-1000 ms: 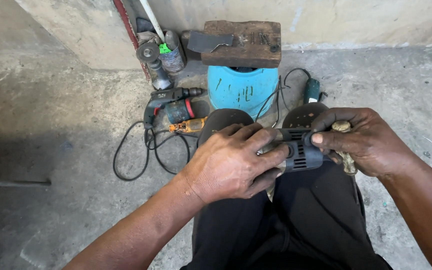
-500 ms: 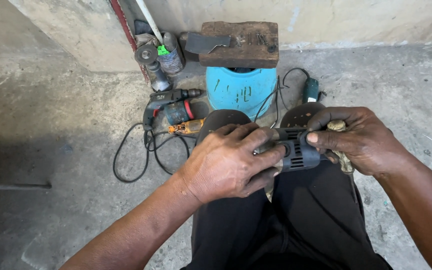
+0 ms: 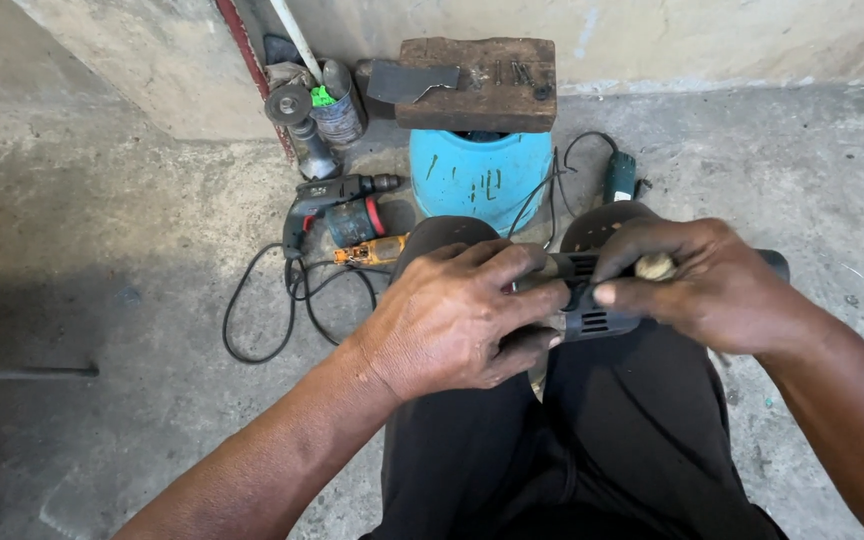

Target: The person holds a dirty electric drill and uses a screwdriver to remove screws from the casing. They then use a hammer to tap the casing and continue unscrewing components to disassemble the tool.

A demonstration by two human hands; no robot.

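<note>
My left hand [image 3: 462, 315] is wrapped over one end of a dark grey power-tool body with vent slots [image 3: 592, 300], held above my knees in black trousers [image 3: 612, 440]. My right hand [image 3: 707, 280] grips the other end of the same tool, with the thumb pressed on the slotted housing and a small tan object [image 3: 655, 267] tucked under the fingers. Most of the tool is hidden by both hands.
On the concrete floor ahead lie a corded drill [image 3: 337, 205] with a black cable [image 3: 262, 310], an orange tool part [image 3: 372, 250], a blue container [image 3: 480, 180] with a wooden block [image 3: 482, 85] on top, a grinder and tin can [image 3: 317, 110], and a teal tool [image 3: 619, 178].
My right-hand fingers have shifted slightly along the tool housing; both hands stay closed on the tool at the same spot over my knees.
</note>
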